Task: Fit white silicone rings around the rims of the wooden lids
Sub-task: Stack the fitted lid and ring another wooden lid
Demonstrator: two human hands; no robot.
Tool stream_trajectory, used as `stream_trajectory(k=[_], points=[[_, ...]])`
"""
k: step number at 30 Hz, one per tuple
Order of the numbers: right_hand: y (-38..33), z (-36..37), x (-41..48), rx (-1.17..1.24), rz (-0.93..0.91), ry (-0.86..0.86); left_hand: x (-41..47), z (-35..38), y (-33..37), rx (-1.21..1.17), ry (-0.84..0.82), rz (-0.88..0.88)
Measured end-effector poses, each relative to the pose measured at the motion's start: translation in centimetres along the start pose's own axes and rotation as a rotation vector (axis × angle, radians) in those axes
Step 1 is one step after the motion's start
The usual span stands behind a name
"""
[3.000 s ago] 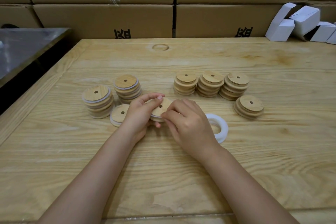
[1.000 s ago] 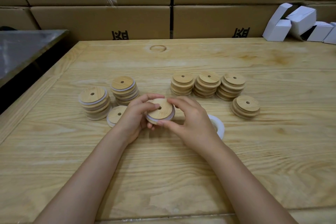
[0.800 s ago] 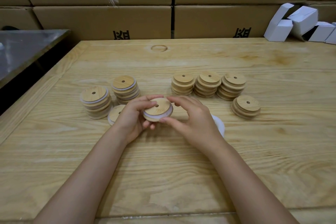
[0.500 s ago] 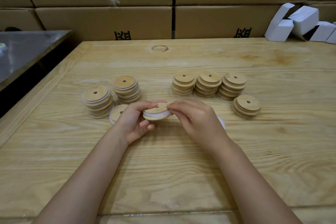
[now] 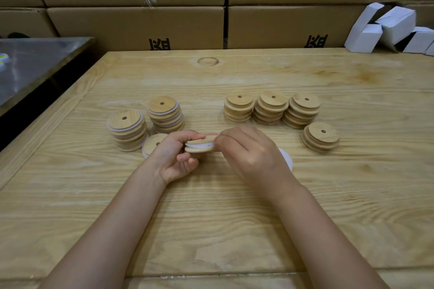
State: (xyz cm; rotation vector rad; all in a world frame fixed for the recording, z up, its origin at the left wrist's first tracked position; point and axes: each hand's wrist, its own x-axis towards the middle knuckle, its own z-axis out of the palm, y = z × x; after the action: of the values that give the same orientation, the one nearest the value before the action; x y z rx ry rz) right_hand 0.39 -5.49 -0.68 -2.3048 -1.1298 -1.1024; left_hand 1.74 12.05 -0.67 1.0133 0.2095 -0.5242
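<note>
Taking the held lid [image 5: 200,145] as the landmark, above the desk [image 5: 234,218]: the left hand [image 5: 173,159] grips it from the left, the right hand [image 5: 251,155] from the right. Left of it lies a single lid [image 5: 152,144], with two ringed stacks [image 5: 128,129] behind that. Behind and right stand three lid stacks [image 5: 270,107]; farther right, a short stack [image 5: 320,136]. Rings [image 5: 287,159] lie just right, behind the right hand. Cartons [image 5: 141,26] stand beyond the desk's far edge.

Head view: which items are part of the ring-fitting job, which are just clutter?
In the job:
held lid, gripped by left hand and right hand
ringed stacks
bare stacks
spare rings, mostly hidden

Lying about:
white cartons
cardboard boxes
metal table
</note>
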Motion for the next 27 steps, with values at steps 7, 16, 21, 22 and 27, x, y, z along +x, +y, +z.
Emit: stream_trajectory(k=[7, 16, 21, 22, 27], points=[[-0.45, -0.06, 0.31, 0.044, 0.041, -0.014, -0.10, 0.20, 0.03, 0.040, 0.009, -0.009], [-0.48, -0.43, 0.42, 0.075, 0.102, -0.091, 0.02, 0.24, -0.02, 0.067, -0.005, -0.003], [-0.44, -0.44, 0.21, 0.173, 0.216, -0.072, 0.04, 0.09, -0.21, 0.061, -0.026, 0.043], [-0.40, -0.41, 0.15, 0.216, 0.265, -0.075, 0.06, 0.01, -0.24, 0.075, -0.026, 0.067], [0.20, -0.20, -0.07, 0.303, 0.455, -0.085, -0.01, -0.07, -0.16, 0.196, 0.035, 0.284]])
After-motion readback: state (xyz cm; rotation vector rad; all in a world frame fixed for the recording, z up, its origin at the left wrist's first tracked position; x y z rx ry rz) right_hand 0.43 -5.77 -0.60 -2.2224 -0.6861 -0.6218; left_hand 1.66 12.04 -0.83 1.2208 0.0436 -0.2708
